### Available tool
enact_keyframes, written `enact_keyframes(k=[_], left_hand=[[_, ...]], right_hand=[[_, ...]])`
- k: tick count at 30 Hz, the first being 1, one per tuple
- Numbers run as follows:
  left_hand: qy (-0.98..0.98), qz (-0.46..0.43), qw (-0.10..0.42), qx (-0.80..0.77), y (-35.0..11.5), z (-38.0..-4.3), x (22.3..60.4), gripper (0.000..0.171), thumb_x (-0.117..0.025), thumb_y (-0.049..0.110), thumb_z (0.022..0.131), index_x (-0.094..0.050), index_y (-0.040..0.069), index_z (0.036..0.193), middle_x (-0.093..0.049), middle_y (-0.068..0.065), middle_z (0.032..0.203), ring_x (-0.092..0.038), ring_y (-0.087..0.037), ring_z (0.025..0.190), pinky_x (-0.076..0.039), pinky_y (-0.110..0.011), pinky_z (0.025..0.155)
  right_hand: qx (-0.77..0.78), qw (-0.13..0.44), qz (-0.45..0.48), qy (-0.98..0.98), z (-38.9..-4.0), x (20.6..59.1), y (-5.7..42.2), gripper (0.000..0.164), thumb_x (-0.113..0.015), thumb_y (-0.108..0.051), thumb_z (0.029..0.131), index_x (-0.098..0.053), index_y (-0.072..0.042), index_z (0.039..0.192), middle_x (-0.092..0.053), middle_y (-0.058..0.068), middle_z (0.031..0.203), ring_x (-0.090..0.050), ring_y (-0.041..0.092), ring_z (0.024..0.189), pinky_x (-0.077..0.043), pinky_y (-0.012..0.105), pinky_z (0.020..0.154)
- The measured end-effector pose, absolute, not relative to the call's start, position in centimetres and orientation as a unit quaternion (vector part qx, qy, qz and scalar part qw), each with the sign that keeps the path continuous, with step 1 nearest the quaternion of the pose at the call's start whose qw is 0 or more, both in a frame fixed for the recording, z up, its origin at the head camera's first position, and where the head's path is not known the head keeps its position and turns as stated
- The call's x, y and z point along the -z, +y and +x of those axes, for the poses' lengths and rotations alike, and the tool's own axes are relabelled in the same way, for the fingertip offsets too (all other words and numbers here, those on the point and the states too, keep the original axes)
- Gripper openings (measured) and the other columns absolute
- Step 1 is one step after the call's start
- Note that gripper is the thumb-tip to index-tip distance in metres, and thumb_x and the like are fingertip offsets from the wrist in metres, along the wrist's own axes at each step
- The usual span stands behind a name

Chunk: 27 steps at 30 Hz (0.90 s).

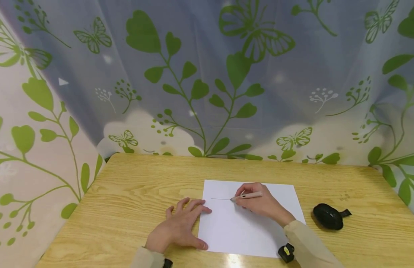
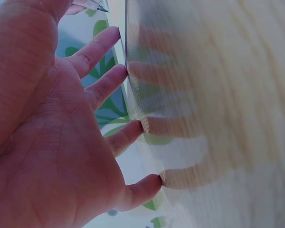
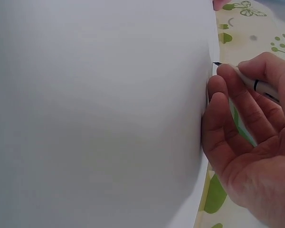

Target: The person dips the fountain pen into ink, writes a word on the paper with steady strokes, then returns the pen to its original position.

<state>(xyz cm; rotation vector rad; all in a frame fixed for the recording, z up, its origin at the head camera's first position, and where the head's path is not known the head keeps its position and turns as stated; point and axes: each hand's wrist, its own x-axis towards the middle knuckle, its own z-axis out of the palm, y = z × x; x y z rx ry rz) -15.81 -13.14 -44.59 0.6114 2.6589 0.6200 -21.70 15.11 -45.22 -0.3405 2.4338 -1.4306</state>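
A sheet of white paper [image 1: 240,234] lies on the wooden table, with a thin dark straight line [image 1: 220,198] near its upper left. My right hand [image 1: 264,203] pinches a pale fountain pen [image 1: 254,194], the nib at the right end of that line. In the right wrist view the pen's dark tip [image 3: 216,63] meets the paper while the curled lower fingers rest on the sheet. My left hand [image 1: 180,227] has its fingers spread at the paper's left edge, the thumb at the lower left corner. Its fingertips press the tabletop and paper edge in the left wrist view.
To the right of the paper sits a glossy black rounded object [image 1: 328,216] with a short tab. The wooden table [image 1: 126,190] runs back to a curtain [image 1: 200,93] printed with green leaves and butterflies. A black device [image 1: 286,253] is strapped at the right wrist.
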Motion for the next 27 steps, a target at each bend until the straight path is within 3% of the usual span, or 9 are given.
enact_keyframes(k=[27], left_hand=[[0.937,0.215,0.173,-0.213,-13.1,-15.7,44.3,0.085,-0.088,0.056,0.071,-0.049,0.031,0.142,-0.032,0.005,0.163,-0.02,-0.046,0.151,-0.019,-0.083,0.107]], right_hand=[[0.487,0.14,-0.092,0.857,-21.2,45.1,17.5,0.015,-0.077,-0.024,0.09,-0.071,-0.011,0.095,-0.067,0.006,0.069,-0.049,0.009,0.051,-0.043,0.023,0.049]])
